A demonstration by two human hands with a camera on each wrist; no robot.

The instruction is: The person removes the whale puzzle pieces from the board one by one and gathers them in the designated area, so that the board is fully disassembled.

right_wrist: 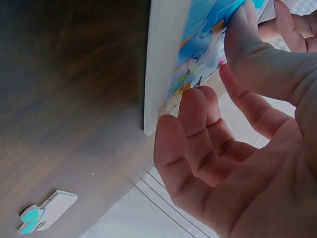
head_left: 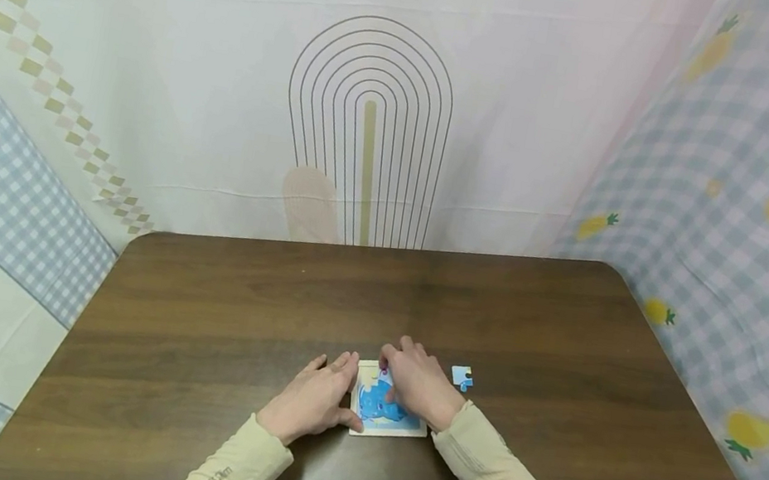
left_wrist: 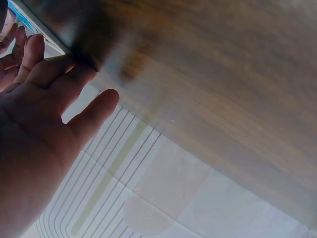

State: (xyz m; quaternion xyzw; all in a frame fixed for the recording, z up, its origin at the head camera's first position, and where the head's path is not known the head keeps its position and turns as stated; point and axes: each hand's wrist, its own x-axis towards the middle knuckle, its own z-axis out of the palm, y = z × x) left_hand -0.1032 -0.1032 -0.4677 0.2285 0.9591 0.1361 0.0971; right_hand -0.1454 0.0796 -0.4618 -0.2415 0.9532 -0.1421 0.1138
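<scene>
A small jigsaw puzzle in a white-edged tray (head_left: 387,433) lies on the table, its picture mostly blue. My left hand (head_left: 314,398) rests along the tray's left side, fingers extended and thumb at the near left corner. Over the tray's right part, my right hand (head_left: 421,382) bends its fingers down and pinches a light blue puzzle piece with a pink mark (head_left: 385,376) between thumb and index finger. That hand covers much of the picture's right side. In the right wrist view, its other fingers (right_wrist: 192,111) curl close to the tray's edge.
A loose blue and white puzzle piece (head_left: 462,376) lies on the brown wooden table (head_left: 229,316), to the right of the tray. Patterned cloth (head_left: 523,128) hangs behind the table and along both sides.
</scene>
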